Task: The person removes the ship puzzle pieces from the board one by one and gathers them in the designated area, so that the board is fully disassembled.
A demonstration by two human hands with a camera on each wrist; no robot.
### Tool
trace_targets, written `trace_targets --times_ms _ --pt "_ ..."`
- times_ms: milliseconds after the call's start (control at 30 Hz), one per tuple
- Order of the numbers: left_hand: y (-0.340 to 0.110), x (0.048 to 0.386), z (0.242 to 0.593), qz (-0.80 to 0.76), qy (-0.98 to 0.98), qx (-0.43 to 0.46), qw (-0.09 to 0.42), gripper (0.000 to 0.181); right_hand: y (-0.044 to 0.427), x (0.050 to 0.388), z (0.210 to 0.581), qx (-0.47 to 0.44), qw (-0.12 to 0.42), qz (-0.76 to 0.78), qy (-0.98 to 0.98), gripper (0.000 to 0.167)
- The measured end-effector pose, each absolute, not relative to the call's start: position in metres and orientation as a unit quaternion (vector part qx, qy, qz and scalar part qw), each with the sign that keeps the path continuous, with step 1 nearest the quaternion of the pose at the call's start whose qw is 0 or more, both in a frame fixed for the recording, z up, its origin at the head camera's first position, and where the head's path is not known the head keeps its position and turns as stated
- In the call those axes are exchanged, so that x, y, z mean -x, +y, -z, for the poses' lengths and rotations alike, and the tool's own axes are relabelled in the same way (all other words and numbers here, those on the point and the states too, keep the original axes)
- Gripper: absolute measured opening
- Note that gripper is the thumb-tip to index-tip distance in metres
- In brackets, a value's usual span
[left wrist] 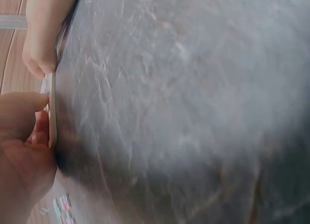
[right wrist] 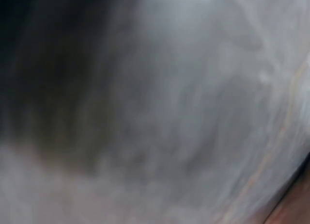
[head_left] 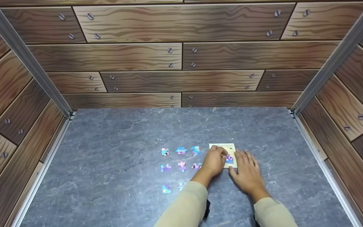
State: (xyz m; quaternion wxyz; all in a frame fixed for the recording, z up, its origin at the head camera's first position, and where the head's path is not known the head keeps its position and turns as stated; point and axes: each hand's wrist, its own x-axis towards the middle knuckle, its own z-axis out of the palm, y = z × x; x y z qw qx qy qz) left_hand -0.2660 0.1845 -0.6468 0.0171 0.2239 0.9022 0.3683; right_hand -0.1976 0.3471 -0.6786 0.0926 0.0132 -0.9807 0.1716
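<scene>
A small cream puzzle tray lies on the grey marbled tabletop. My left hand reaches over its left part with curled fingers, the fingertips pinching the edge of a purple and blue jigsaw piece in the tray's lower right. Part of the tray is hidden under this hand. In the left wrist view, the thumb and fingers of that hand meet at the tray's side. My right hand lies with extended fingers along the tray's right edge, the thumb near its lower corner. The right wrist view is mostly blurred tabletop.
Left of the tray, several loose jigsaw pieces lie spaced in rows, among them a pink one and a blue one. My left forearm partly covers the lowest row. Wood-patterned walls enclose the tabletop.
</scene>
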Motion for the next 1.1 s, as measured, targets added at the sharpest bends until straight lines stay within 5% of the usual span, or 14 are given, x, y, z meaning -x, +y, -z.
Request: trace_targets --times_ms 400,1100 --pt "0.17 0.277 0.634 -0.336 0.883 -0.307 0.116 0.046 0.347 0.196 0.677 -0.01 0.087 -0.171 -0.981 0.066" --pt "0.179 0.286 0.643 -0.331 0.895 -0.281 0.103 0.036 0.344 0.195 0.676 -0.012 0.102 -0.165 -0.981 0.066"
